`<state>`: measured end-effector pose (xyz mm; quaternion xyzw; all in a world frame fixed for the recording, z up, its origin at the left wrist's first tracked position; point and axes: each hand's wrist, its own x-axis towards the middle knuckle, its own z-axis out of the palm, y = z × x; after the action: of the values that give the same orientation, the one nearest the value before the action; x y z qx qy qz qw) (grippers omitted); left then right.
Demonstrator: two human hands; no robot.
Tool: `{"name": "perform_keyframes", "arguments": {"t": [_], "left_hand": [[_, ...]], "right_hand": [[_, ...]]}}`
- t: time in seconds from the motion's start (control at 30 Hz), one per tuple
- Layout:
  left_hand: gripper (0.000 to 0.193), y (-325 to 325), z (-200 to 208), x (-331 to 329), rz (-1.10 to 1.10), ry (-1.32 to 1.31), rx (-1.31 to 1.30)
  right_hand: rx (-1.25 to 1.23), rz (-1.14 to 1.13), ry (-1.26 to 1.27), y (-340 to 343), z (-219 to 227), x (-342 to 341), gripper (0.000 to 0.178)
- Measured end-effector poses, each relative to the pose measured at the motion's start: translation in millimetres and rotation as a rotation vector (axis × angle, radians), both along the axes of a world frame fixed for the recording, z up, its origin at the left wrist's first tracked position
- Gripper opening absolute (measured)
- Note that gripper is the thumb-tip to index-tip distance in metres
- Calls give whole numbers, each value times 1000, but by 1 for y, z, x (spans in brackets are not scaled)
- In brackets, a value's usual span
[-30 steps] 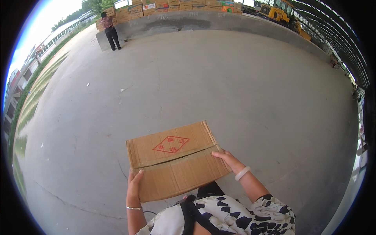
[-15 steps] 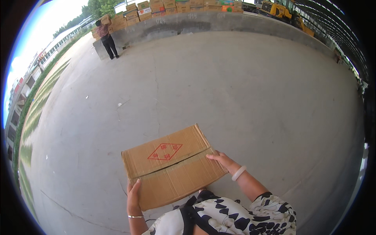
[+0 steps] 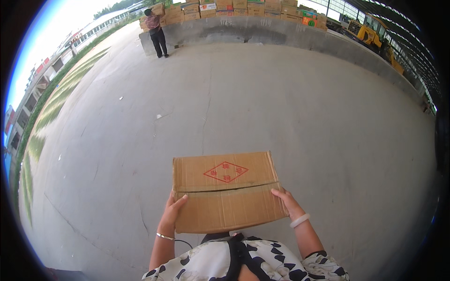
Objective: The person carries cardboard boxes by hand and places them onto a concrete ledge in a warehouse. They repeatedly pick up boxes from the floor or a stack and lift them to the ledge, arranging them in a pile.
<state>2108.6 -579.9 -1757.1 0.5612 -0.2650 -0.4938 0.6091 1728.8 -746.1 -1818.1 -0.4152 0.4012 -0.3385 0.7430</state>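
A brown cardboard box [image 3: 225,208] is held level in front of my body, between both hands. Its two top flaps meet with a narrow dark gap, and a red diamond mark is printed on the far flap. My left hand [image 3: 172,210] grips the left side, thumb resting on top near the seam. On the right side my right hand [image 3: 287,202] holds on the same way, its thumb on the near flap. The other fingers of both hands are mostly hidden beside or beneath the box.
Grey concrete floor [image 3: 262,103] stretches ahead. At the back runs a low concrete wall [image 3: 225,33] with stacked cartons [image 3: 256,9] on top. Another person [image 3: 156,33] stands at its left end by the cartons. A yellow machine [image 3: 368,35] is parked at far right.
The box has turned from a slant to nearly square with my body and moved right in view. My left hand has risen along its side. The background has shifted right.
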Motion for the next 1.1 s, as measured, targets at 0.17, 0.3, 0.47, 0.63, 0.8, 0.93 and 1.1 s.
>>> {"name": "perform_keyframes", "arguments": {"t": [0.17, 0.3, 0.47, 0.63, 0.8, 0.93, 1.1], "left_hand": [[65, -39, -6, -10, -42, 36, -34], [68, -63, -8, -3, -109, 37, -16], [70, -78, -17, 0, -110, 37, -10], [71, -102, -7, 2, -132, 76, -25], [70, -114, -2, 8, -137, 51, -56], [70, -124, 4, 10, -106, 56, -51], [68, -130, 23, 24, -19, 33, -72]], "right_hand": [[-4, -47, 53, -19, 2, -20, 60], [18, -121, 91, -19, 1, -22, 59], [23, -124, 91, -33, 7, -24, 58], [-13, -126, 73, -52, 10, -22, 58], [23, -113, 98, -71, 8, -16, 59], [15, -96, 85, -96, 5, -9, 54], [19, 11, 21, -127, 30, 24, 60]]}}
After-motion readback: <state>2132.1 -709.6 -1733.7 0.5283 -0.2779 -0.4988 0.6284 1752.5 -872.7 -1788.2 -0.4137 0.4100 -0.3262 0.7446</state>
